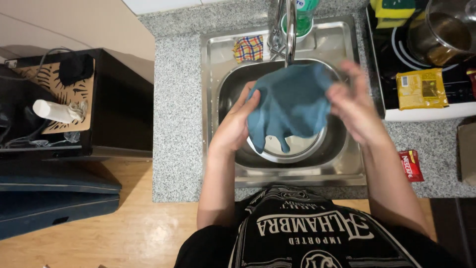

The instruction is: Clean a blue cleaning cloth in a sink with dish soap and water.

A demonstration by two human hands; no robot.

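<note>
A blue-grey cloth (292, 101) hangs stretched between both my hands above the steel sink (347, 164). My left hand (237, 124) grips its left edge, my right hand (353, 101) grips its right edge. Loose corners of the cloth dangle toward a round metal pan (297, 149) lying in the sink bowl. The tap spout (290, 30) ends just above the cloth's top edge; no water is visible.
A checkered sponge cloth (249, 48) and a green bottle (302, 15) sit on the sink's back ledge. On the right are a black cooktop (396, 44) with a pot (444, 30), a yellow packet (421, 88) and a red sachet (410, 165). A black cabinet (119, 104) stands left of the granite counter (176, 124).
</note>
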